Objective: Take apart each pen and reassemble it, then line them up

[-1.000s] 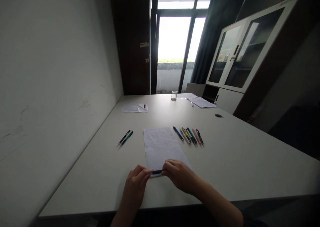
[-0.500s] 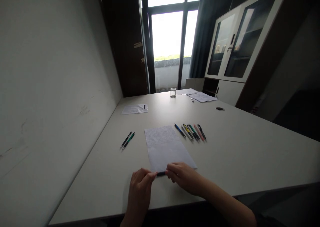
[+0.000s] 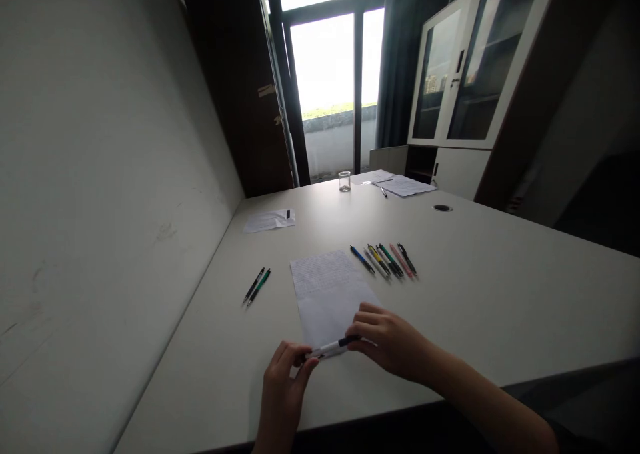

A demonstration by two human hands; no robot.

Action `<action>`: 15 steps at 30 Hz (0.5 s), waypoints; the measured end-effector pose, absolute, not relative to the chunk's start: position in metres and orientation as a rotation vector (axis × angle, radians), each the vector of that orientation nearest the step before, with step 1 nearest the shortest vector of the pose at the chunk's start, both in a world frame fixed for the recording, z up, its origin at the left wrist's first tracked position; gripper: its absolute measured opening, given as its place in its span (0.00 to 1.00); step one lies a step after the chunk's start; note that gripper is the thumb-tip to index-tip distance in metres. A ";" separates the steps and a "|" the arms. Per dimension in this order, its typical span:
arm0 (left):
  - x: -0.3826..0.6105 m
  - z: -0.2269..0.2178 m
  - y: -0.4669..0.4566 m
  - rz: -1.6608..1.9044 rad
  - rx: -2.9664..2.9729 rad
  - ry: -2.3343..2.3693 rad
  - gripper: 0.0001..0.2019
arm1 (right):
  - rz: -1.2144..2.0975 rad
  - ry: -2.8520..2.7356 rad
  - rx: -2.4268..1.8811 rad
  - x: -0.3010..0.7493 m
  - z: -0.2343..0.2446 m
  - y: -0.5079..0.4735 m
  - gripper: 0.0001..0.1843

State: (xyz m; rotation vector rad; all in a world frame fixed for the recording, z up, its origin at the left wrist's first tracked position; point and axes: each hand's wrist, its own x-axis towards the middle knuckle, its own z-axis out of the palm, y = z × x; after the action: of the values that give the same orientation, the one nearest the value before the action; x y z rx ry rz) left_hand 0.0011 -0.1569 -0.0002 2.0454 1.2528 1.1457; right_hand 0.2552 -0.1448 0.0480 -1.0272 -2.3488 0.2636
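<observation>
A white pen with a dark end (image 3: 330, 348) is held level between my two hands, just over the near edge of a sheet of paper. My left hand (image 3: 286, 377) pinches its left end between thumb and fingers. The dark end sits in the closed fingers of my right hand (image 3: 387, 337), which hide its tip. Beneath lies the paper (image 3: 325, 304), with handwriting on its far half and a blank near half.
Several pens (image 3: 390, 262) lie side by side right of the paper. Two more, a black pen (image 3: 253, 286) and a green pen (image 3: 259, 287), lie left. Farther back are a glass (image 3: 345, 182), a paper packet (image 3: 270, 221), stacked papers (image 3: 406, 185) and a cable hole (image 3: 443, 208). A wall (image 3: 125, 207) borders the left.
My right hand has moved right and slightly up, away from my left hand. The white barrel of the pen now shows between them, where only a short dark part showed before.
</observation>
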 end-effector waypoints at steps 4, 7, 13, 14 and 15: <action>0.008 0.000 -0.153 1.172 1.960 1.262 0.08 | 0.197 -2.417 -1.047 0.256 0.047 -0.142 0.07; 0.021 -0.003 -0.150 1.166 1.871 1.281 0.09 | 0.131 -2.453 -1.026 0.248 0.044 -0.139 0.09; 0.023 -0.003 -0.139 1.241 1.498 1.234 0.17 | 0.300 -2.340 -1.076 0.251 0.043 -0.120 0.13; 0.020 -0.004 -0.137 1.233 1.503 1.257 0.17 | 0.350 -2.252 -1.123 0.257 0.045 -0.113 0.17; 0.017 -0.005 -0.136 1.225 1.534 1.292 0.17 | 0.412 -2.176 -1.167 0.263 0.046 -0.106 0.22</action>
State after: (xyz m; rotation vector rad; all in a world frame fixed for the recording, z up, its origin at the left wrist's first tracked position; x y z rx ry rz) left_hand 0.0173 -0.1355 -0.0045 1.5341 1.2917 1.2253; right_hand 0.2628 -0.1058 0.0463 -1.1673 -2.1759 0.4116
